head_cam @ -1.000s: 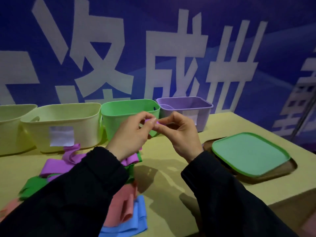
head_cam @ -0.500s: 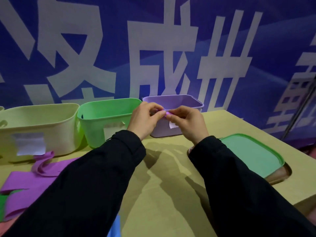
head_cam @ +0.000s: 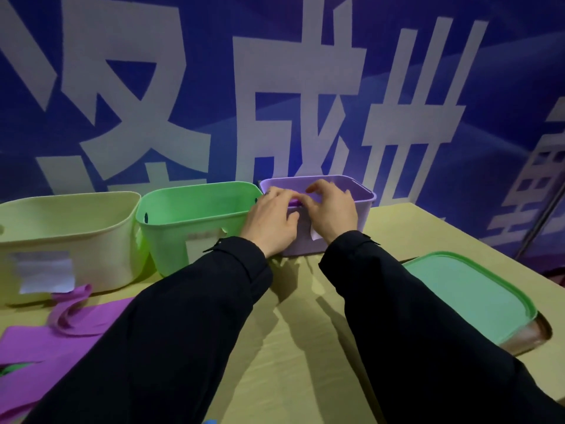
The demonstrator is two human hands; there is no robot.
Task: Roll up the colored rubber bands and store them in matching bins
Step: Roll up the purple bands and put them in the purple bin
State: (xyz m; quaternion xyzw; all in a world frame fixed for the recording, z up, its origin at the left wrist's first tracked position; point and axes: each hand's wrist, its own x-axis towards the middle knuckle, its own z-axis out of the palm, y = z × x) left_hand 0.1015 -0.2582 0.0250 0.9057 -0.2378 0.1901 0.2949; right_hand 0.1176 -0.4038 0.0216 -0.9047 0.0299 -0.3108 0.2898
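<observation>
Purple rolled band [head_cam: 295, 202], just one, sits pinched between left hand [head_cam: 270, 220] and right hand [head_cam: 331, 211] over the purple bin's [head_cam: 365, 195] near rim, one green bin [head_cam: 195, 218] and one cream bin [head_cam: 70, 237] alongside, loose purple bands [head_cam: 46, 328] across the yellow table [head_cam: 299, 347], blue banner [head_cam: 305, 87] behind.

Long black sleeves [head_cam: 183, 325], buttoned cuff tabs.

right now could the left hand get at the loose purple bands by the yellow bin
Probably yes. The left hand is busy holding the rolled purple band over the purple bin, but nothing lies between it and the loose purple bands; it must release the roll first.
</observation>
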